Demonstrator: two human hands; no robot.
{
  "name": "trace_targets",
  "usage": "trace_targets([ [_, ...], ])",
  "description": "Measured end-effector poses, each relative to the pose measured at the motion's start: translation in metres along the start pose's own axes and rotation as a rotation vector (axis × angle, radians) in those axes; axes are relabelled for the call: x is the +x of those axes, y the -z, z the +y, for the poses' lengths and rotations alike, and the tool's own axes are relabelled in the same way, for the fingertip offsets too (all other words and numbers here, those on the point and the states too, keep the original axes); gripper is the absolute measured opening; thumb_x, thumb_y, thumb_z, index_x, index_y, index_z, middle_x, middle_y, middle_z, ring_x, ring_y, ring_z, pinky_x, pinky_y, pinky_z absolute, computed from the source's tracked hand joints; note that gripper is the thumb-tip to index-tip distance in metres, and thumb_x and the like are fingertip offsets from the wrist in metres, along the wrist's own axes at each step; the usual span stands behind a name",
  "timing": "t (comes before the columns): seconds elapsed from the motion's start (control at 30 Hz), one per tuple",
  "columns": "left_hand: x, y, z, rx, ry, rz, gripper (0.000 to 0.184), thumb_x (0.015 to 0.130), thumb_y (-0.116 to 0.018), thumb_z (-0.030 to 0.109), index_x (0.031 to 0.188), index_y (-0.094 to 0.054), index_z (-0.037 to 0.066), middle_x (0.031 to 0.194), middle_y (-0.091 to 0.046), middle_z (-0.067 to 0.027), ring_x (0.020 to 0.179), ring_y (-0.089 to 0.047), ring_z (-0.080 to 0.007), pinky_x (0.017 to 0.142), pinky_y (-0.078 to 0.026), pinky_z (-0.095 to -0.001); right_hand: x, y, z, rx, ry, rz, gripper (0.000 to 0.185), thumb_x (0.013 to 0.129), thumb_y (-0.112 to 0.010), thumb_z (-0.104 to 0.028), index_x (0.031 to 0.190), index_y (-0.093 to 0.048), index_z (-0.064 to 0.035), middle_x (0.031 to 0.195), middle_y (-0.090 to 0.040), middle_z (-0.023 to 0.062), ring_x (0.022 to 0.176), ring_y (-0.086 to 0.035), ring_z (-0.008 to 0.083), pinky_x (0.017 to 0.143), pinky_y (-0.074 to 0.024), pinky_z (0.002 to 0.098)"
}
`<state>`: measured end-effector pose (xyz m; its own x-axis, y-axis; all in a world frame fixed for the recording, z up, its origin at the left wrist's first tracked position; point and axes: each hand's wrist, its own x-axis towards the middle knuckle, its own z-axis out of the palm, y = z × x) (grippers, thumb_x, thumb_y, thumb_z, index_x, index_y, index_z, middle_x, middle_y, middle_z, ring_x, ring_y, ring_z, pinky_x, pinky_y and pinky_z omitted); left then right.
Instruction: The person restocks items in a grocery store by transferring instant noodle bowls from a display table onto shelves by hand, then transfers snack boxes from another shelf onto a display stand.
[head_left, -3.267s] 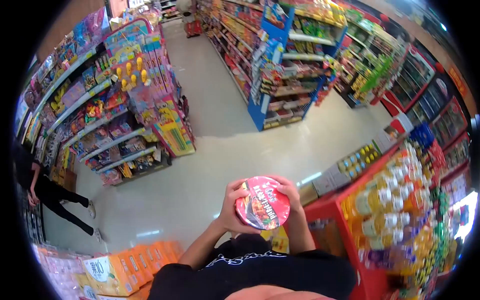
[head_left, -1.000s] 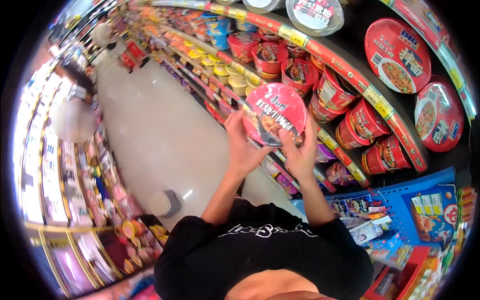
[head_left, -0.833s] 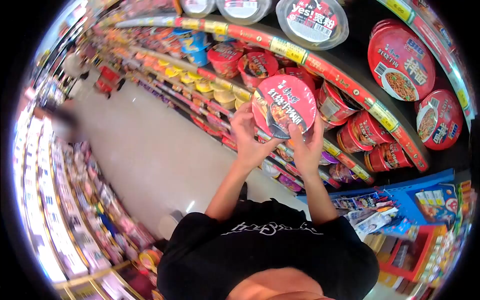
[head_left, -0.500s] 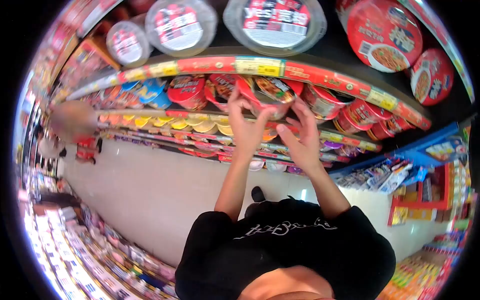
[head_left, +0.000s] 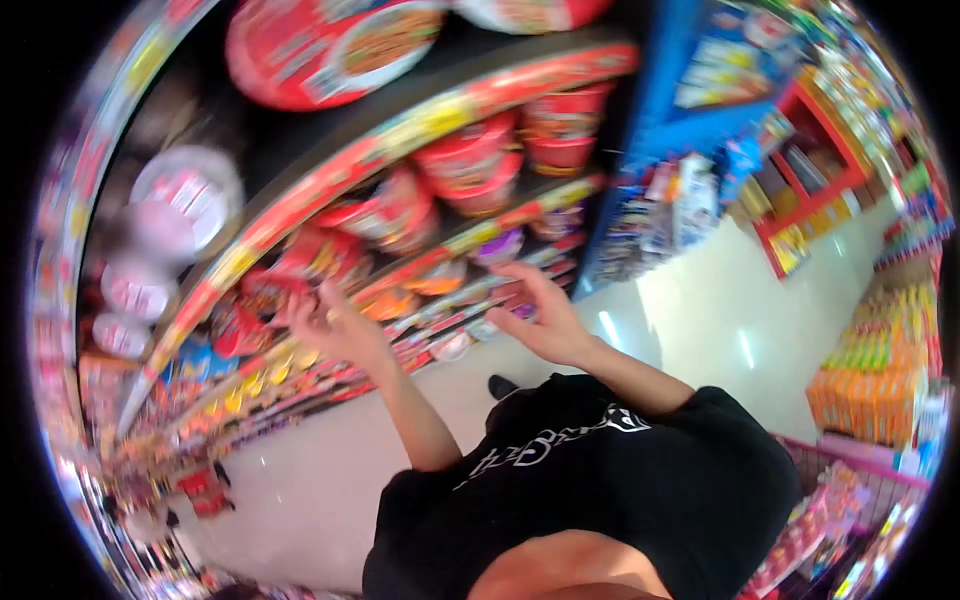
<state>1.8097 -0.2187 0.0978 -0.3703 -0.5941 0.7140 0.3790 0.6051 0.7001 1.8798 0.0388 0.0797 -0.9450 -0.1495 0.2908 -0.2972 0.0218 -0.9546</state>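
Observation:
My left hand [head_left: 335, 325] is raised close to the shelf's front, fingers apart and somewhat blurred, with nothing seen in it. Just beyond it, red noodle cups [head_left: 318, 258] stand on the shelf. My right hand [head_left: 545, 318] is held out to the right, its fingers spread and empty, in front of the lower shelf edges. More red cups [head_left: 468, 165] stand above and between the two hands. On the upper shelf are large red noodle bowls [head_left: 335, 45] and clear-lidded white bowls [head_left: 187, 195].
A blue display end [head_left: 640, 110] with hanging packets [head_left: 695, 195] adjoins the shelf on the right. Beyond it is a red stand [head_left: 815, 160], with orange boxes [head_left: 870, 400] at the far right. A red object [head_left: 205, 490] is low in the aisle at left.
The red cup, earlier held in both my hands and then brought to the shelf, is out of my hands. My hands have moved apart, and the view has turned to the right.

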Motion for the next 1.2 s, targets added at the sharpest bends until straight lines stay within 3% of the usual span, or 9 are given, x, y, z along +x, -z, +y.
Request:
trace_targets([
  [0.07,-0.050,-0.018,0.066,-0.275,0.149,0.029,0.029,0.099,-0.070,0.012,0.116,-0.048,0.003,0.136,-0.048,-0.0168,0.121,-0.054,-0.0268,0.101,-0.047,-0.0411,-0.016,0.050,-0.010,0.031,-0.061,0.014,0.054,0.093,-0.076,-0.009,0.141,-0.051,-0.0044,0.132,-0.060,0.0104,0.107,-0.066,0.0170,0.088,-0.0554,0.0318],
  [0.17,-0.141,-0.051,0.121,-0.364,0.032,-0.119,0.025,0.101,-0.065,0.010,0.115,-0.046,0.004,0.126,-0.053,-0.0173,0.113,-0.056,-0.0262,0.098,-0.047,-0.0404,-0.049,0.145,-0.029,-0.026,-0.044,0.078,0.046,0.093,-0.075,-0.009,0.135,-0.057,-0.0027,0.127,-0.062,0.0099,0.104,-0.067,0.0171,0.087,-0.0553,0.0322],
  [0.33,-0.261,-0.118,0.217,-0.712,0.029,-0.558,0.018,0.098,-0.062,0.002,0.110,-0.048,0.005,0.102,-0.061,-0.0153,0.095,-0.058,-0.0218,0.085,-0.049,-0.0343,-0.116,0.278,-0.047,-0.171,-0.018,0.362,0.033,0.093,-0.074,-0.008,0.123,-0.064,-0.0013,0.114,-0.068,0.0078,0.097,-0.068,0.0156,0.087,-0.0549,0.0304],
  [0.53,-0.373,-0.201,0.325,-0.970,0.032,-1.098,0.021,0.092,-0.066,-0.005,0.108,-0.053,0.002,0.109,-0.063,-0.0171,0.095,-0.063,-0.0234,0.083,-0.052,-0.0345,-0.210,0.407,-0.039,-0.160,-0.066,0.826,0.036,0.091,-0.075,-0.009,0.124,-0.063,0.0004,0.116,-0.071,0.0105,0.095,-0.069,0.0163,0.084,-0.0556,0.0310],
  [0.67,-0.436,-0.252,0.395,-0.932,-0.099,-1.436,0.017,0.089,-0.071,-0.001,0.103,-0.061,0.000,0.099,-0.067,-0.0137,0.086,-0.064,-0.0227,0.080,-0.053,-0.0328,-0.259,0.472,-0.034,-0.160,-0.134,1.039,0.033,0.092,-0.074,-0.008,0.123,-0.064,0.0006,0.115,-0.071,0.0100,0.095,-0.069,0.0155,0.084,-0.0549,0.0301],
  [0.9,-0.578,-0.360,0.508,-0.980,-0.198,-1.924,0.022,0.090,-0.075,0.010,0.108,-0.065,0.001,0.101,-0.070,-0.0158,0.091,-0.069,-0.0312,0.081,-0.055,-0.0376,-0.308,0.644,-0.021,-0.220,-0.258,1.137,0.039,0.092,-0.075,-0.014,0.126,-0.062,0.0009,0.119,-0.069,0.0111,0.097,-0.068,0.0166,0.085,-0.0537,0.0311],
  [0.97,-0.632,-0.420,0.562,-1.017,-0.402,-2.007,0.024,0.091,-0.075,0.012,0.109,-0.065,0.001,0.103,-0.070,-0.0160,0.094,-0.069,-0.0326,0.083,-0.054,-0.0383,-0.313,0.729,-0.022,-0.336,-0.328,1.108,0.043,0.092,-0.076,-0.017,0.128,-0.061,0.0003,0.120,-0.068,0.0119,0.099,-0.068,0.0194,0.085,-0.0541,0.0327],
  [1.03,-0.640,-0.429,0.576,-0.988,-0.636,-2.078,0.029,0.093,-0.074,0.020,0.113,-0.064,0.002,0.109,-0.070,-0.0172,0.101,-0.066,-0.0383,0.088,-0.054,-0.0432,-0.321,0.743,-0.036,-0.466,-0.426,1.018,0.047,0.092,-0.076,-0.020,0.131,-0.060,-0.0005,0.123,-0.068,0.0130,0.100,-0.068,0.0224,0.086,-0.0545,0.0345],
  [1.2,-0.725,-0.525,0.697,-0.956,-0.934,-2.203,0.040,0.095,-0.070,0.031,0.122,-0.063,0.003,0.119,-0.068,-0.0185,0.111,-0.064,-0.0396,0.095,-0.051,-0.0466,-0.364,0.897,-0.074,-0.551,-0.418,1.245,0.051,0.091,-0.077,-0.022,0.134,-0.058,-0.0007,0.127,-0.067,0.0152,0.103,-0.068,0.0252,0.089,-0.0544,0.0362],
])
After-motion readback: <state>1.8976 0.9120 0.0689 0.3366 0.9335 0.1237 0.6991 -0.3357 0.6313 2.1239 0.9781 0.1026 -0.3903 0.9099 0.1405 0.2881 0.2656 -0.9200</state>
